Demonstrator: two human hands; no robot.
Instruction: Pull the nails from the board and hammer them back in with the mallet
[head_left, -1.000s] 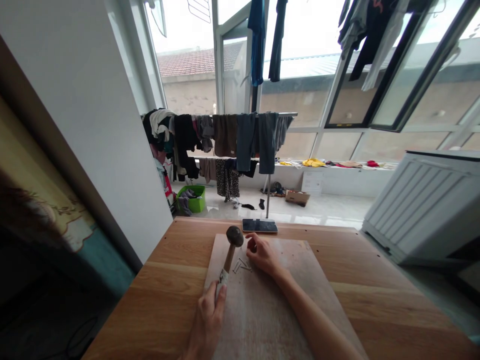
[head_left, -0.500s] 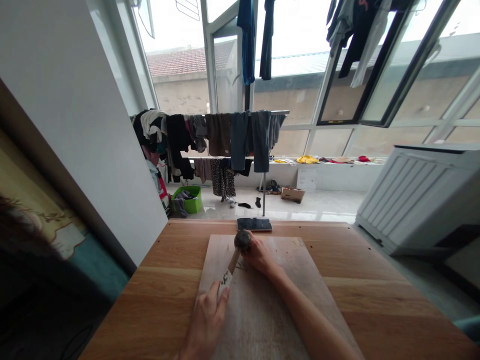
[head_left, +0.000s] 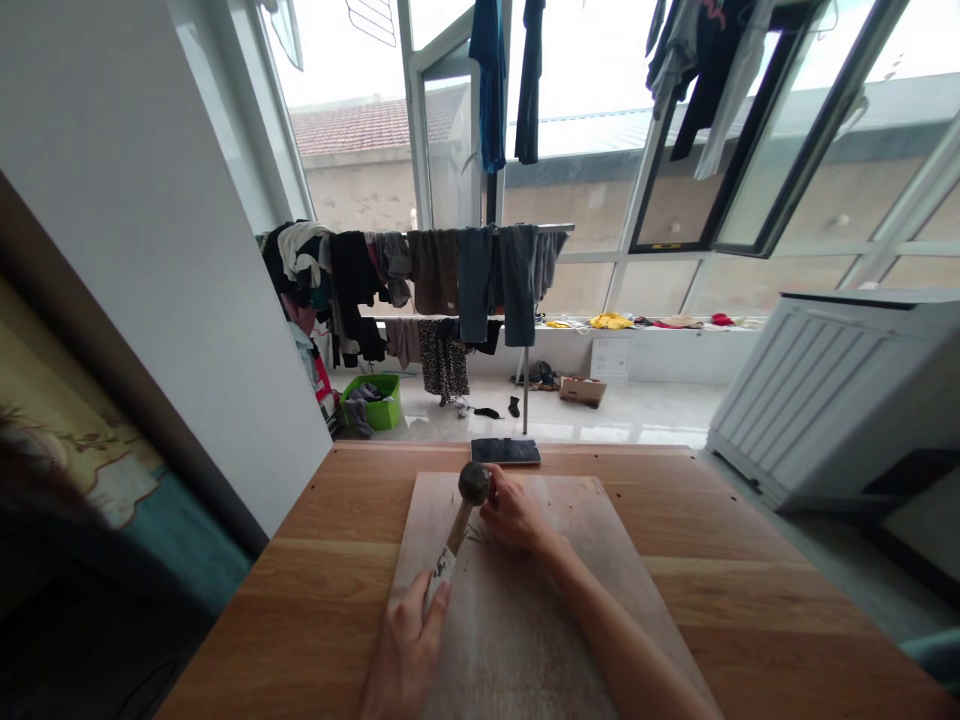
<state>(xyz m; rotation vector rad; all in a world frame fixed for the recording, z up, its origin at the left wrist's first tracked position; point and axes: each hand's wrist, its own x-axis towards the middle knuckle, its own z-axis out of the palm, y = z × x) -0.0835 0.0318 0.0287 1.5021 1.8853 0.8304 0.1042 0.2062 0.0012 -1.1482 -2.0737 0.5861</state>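
My left hand (head_left: 415,622) is wrapped round the light handle of a hammer (head_left: 459,530), whose dark round head (head_left: 474,484) hangs over the far part of a worn wooden board (head_left: 525,640). Just right of the hammer head is my right hand (head_left: 514,510), its fingers bent and pinched together. What they hold, if anything, is hidden behind the head. Several thin nail-like pieces (head_left: 472,535) lie on the board between the hammer and my right hand.
The board lies on a wooden table (head_left: 315,590). A dark phone (head_left: 505,452) rests at the table's far edge. Beyond stand a clothes rack (head_left: 526,390) hung with laundry and a green basket (head_left: 384,410). A white ribbed cabinet (head_left: 795,400) is at the right.
The hammer head has shifted slightly left, away from my right hand's fingers, which now show more. My right hand stays almost in the same place. The whole view has shifted a little.
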